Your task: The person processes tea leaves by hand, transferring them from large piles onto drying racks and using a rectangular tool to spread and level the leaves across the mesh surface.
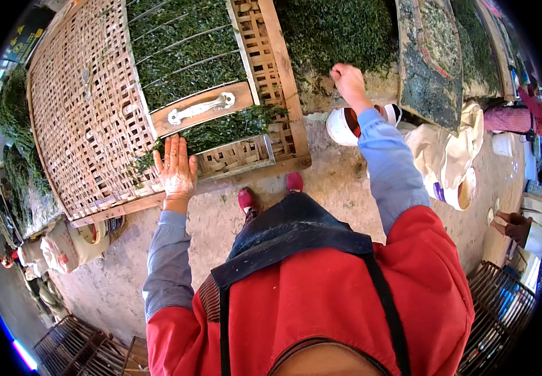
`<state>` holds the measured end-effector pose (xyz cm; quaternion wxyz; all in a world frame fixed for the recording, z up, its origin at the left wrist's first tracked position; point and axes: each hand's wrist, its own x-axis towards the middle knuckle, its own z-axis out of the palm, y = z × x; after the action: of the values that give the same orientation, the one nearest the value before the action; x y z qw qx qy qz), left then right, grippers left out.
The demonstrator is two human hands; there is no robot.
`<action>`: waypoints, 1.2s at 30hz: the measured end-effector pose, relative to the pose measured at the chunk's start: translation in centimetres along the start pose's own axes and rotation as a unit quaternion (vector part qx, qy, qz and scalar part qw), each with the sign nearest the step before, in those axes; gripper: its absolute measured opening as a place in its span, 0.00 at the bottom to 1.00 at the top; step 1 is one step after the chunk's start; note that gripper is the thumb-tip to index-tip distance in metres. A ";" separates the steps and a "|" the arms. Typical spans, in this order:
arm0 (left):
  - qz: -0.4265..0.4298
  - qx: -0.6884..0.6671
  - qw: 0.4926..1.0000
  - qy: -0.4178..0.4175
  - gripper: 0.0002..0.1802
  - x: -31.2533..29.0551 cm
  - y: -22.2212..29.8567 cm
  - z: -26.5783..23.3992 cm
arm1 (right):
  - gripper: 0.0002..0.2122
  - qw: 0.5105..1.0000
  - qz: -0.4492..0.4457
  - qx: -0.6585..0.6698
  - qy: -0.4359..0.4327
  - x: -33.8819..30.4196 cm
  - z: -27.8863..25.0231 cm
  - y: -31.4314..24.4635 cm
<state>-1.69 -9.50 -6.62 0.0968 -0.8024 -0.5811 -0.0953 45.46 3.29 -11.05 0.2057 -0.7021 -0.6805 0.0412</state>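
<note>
Across the upper left, a woven rack point(83, 94) bears a slatted frame point(239, 95) filled with greens point(183, 59), the left forearm point(167, 266) lying nearly straight toward its near end and the right forearm point(391, 164) angled up past a white bucket point(340, 128). Yellowish marks on a dark package point(23, 40) at the far upper left are too small to read. The left hand point(177, 172) lies palm down on the rack, fingers straight and slightly spread near the white handle point(201, 108), while the right hand point(349, 81) curls inward by a heap point(340, 31); whether it pinches anything, I cannot tell.
</note>
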 end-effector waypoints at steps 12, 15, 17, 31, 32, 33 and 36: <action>-0.005 -0.009 0.998 -0.062 0.32 -0.2 0.3 -1.2 | 0.16 0.987 0.093 -0.120 -0.048 2.3 -0.8 -0.3; 0.001 -0.018 0.998 -0.056 0.32 -0.4 0.3 -1.7 | 0.11 0.999 0.047 0.015 0.009 0.3 -1.1 -0.1; 0.003 -0.027 0.998 -0.048 0.32 0.0 0.2 -2.1 | 0.10 0.990 0.069 0.120 0.003 -0.8 -1.9 0.2; 0.074 -0.057 0.990 -0.102 0.26 2.1 2.3 -3.1 | 0.11 0.819 0.020 0.446 -0.361 -5.1 -6.2 -23.2; 0.069 -0.074 0.991 -0.089 0.25 2.6 2.9 -3.4 | 0.10 0.860 -0.005 0.415 -0.296 -5.8 -5.3 -22.2; 0.067 -0.092 0.990 -0.078 0.26 2.2 3.2 -3.5 | 0.10 0.892 -0.040 0.384 -0.235 -6.1 -4.8 -22.1; 0.069 -0.137 0.987 -0.044 0.32 1.4 5.3 -3.5 | 0.22 0.955 -0.065 0.218 -0.192 -7.4 -6.1 -20.1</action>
<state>3.61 -10.79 -3.15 -0.0337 -0.8496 -0.5096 -0.1318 28.17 -5.53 -0.22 0.2214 -0.5737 -0.7255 0.3090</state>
